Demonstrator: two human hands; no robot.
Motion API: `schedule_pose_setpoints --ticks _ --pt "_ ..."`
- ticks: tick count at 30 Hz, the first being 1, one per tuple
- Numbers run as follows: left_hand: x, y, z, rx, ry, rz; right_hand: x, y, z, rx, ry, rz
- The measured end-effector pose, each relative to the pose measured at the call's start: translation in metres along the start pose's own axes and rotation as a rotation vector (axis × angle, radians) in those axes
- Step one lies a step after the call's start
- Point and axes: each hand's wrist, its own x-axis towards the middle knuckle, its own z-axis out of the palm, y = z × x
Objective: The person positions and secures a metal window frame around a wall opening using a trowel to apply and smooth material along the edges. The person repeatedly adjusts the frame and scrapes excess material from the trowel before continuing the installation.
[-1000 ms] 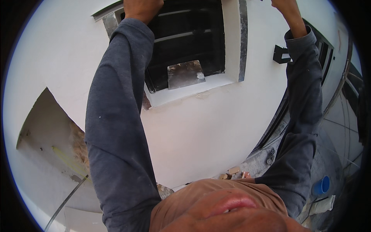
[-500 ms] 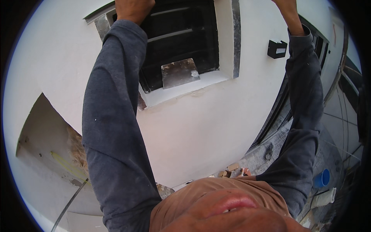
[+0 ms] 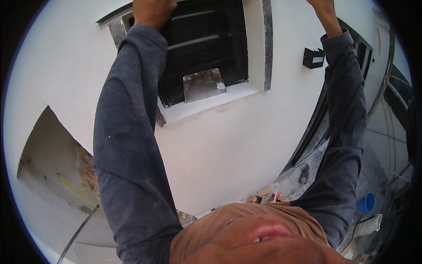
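Observation:
Both my arms, in dark grey sleeves, reach up along a white wall (image 3: 228, 154). My left hand (image 3: 154, 13) is at the top edge, in front of the upper left part of a dark window (image 3: 202, 57); its fingers are out of the picture. My right hand (image 3: 324, 11) is raised near the wall to the right of the window, above a black box-shaped wall lamp (image 3: 313, 58). The frame's edge cuts off its fingers too. Whatever either hand holds or touches is hidden. On the white window sill (image 3: 211, 102) a square grey plate (image 3: 204, 86) leans against the window.
Grey stone strips (image 3: 267, 48) line the window's side. At the lower left is a recess (image 3: 48, 145) with a yellow hose (image 3: 72, 189) and a dark rod (image 3: 79, 234). Below right, a blue bucket (image 3: 365, 203), a white sack (image 3: 368, 226) and brown blocks (image 3: 264, 192) lie on the ground.
My right hand and forearm have shifted slightly to the left. My left hand stays almost where it was.

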Motion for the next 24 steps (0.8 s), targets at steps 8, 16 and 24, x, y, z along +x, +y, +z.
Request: schedule_pose_setpoints --ticks 8,16,24 --pt "-0.001 -0.002 0.001 -0.013 -0.020 0.007 0.000 -0.017 0.009 0.047 -0.070 0.011" --pt "-0.002 -0.001 0.003 -0.009 -0.005 0.008 0.012 -0.025 0.002 -0.006 -0.179 0.119" --pt "-0.002 -0.001 0.002 -0.017 0.012 0.004 0.016 -0.040 0.006 -0.022 -0.246 0.084"
